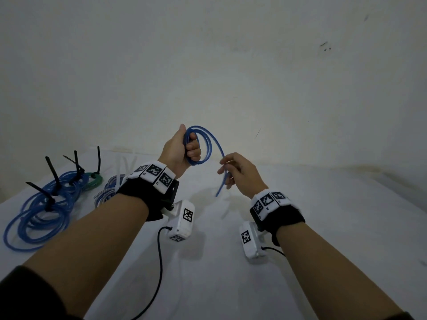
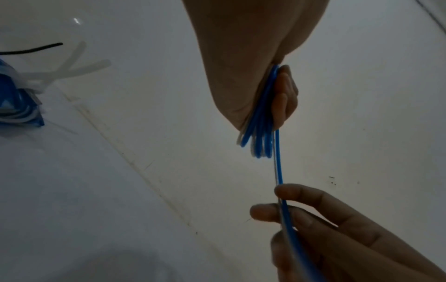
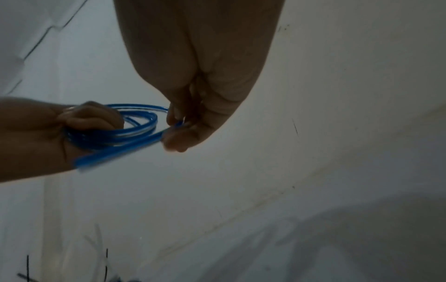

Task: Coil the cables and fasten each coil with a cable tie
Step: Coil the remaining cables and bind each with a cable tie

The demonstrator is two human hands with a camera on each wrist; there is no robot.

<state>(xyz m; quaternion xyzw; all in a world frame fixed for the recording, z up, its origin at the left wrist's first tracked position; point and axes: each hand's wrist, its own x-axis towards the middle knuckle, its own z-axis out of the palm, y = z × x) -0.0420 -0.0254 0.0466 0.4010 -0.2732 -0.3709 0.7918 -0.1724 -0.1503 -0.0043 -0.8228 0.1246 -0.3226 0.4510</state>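
Note:
My left hand (image 1: pixel 184 148) is raised above the white table and grips a small coil of blue cable (image 1: pixel 203 144), fingers curled through the loops (image 2: pixel 262 137). The cable's free end runs from the coil down to my right hand (image 1: pixel 233 172), whose thumb and fingers pinch it (image 3: pixel 173 127). A short tail (image 1: pixel 219 188) hangs below that hand. In the right wrist view the coil (image 3: pixel 135 126) sits just left of my right fingertips.
Several tied blue coils (image 1: pixel 44 204) with black cable ties (image 1: pixel 52 172) standing up lie at the table's left, with a green coil (image 1: pixel 93 181) behind them. More blue coils with white ties (image 1: pixel 111 188) sit beside my left wrist. A white wall (image 1: pixel 231 65) rises behind the table (image 1: pixel 323 227).

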